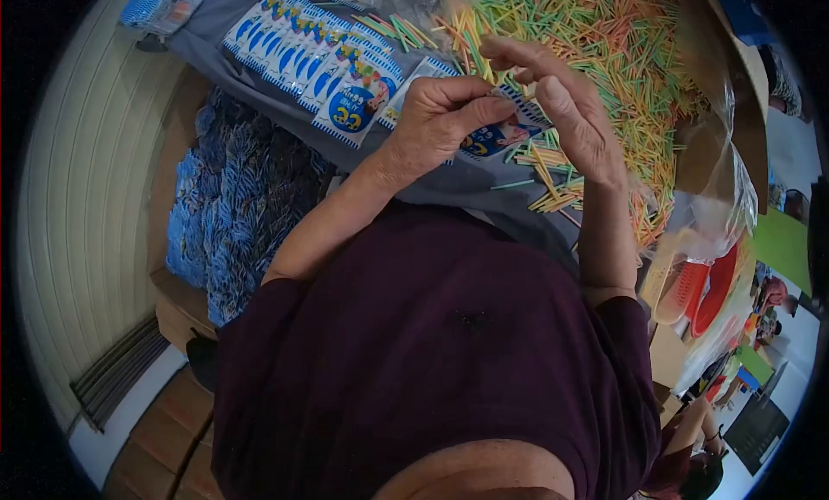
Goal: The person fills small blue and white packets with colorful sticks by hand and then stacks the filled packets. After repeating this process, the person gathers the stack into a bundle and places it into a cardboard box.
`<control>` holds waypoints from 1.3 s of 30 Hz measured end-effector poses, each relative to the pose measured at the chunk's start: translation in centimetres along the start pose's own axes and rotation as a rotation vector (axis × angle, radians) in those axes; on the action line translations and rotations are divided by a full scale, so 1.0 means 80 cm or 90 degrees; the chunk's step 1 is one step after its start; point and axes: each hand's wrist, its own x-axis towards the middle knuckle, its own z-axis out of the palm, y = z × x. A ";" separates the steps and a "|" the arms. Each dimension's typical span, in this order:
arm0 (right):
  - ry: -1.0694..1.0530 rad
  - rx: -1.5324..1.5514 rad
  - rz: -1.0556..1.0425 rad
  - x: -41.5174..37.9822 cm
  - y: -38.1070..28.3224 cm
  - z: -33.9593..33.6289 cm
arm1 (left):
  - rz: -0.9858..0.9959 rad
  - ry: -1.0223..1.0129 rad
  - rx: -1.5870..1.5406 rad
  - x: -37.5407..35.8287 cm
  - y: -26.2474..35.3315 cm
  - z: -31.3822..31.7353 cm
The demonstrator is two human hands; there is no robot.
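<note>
My left hand [440, 124] pinches the edge of a blue and white printed packet [505, 129] between thumb and fingers. On the packet's other side is my right hand [570, 111], its fingers apart and its thumb raised near the packet's top edge. Behind both hands lies a large heap of thin sticks [596, 42] in yellow, green, orange and pink. To the left, a row of overlapping packets [345, 103] with the same print rests on the grey cloth [414, 193].
A box of blue patterned bundles [233, 198] stands at left. Clear plastic sheeting [734, 180] hangs over the carton edge at right, near red and yellow baskets [691, 284]. Another person [691, 448] is at lower right.
</note>
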 end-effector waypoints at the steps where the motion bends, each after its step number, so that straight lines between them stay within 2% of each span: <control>1: 0.038 0.075 -0.042 -0.001 -0.003 0.008 | 0.003 0.003 0.043 -0.002 0.000 -0.004; 6: 0.037 0.163 -0.039 -0.011 0.009 -0.002 | 0.032 0.053 0.090 -0.009 0.007 -0.009; 8: 0.103 0.253 0.014 -0.011 0.008 0.006 | 0.051 0.068 0.102 -0.012 0.008 -0.007; 10: 0.124 0.287 0.010 -0.007 0.005 0.015 | 0.083 0.054 0.072 -0.015 0.013 -0.002; 12: 0.205 0.278 -0.003 -0.005 0.006 0.026 | 0.094 0.062 0.098 -0.020 0.012 -0.005; 16: 0.121 0.286 -0.025 0.005 0.011 0.038 | 0.079 0.078 0.141 -0.033 0.012 -0.016; 20: 0.128 0.255 -0.034 0.020 -0.002 0.055 | 0.117 0.068 0.196 -0.044 0.017 -0.026; 22: 0.076 0.153 -0.191 0.032 0.000 0.059 | 0.120 0.082 0.171 -0.047 0.015 -0.026; 26: 0.033 0.116 -0.199 0.031 0.001 0.055 | 0.102 0.121 0.141 -0.057 0.026 -0.030; 28: 0.090 0.175 -0.110 0.022 0.005 0.054 | 0.099 0.139 0.151 -0.060 0.025 -0.035; 31: 0.050 0.113 -0.083 0.017 0.003 0.055 | 0.086 0.141 0.134 -0.061 0.019 -0.037; 36: 0.059 0.115 -0.149 0.012 0.007 0.061 | 0.063 0.138 0.109 -0.064 0.017 -0.035; 39: 0.092 0.217 -0.089 0.008 0.007 0.054 | 0.062 0.152 0.142 -0.064 0.019 -0.037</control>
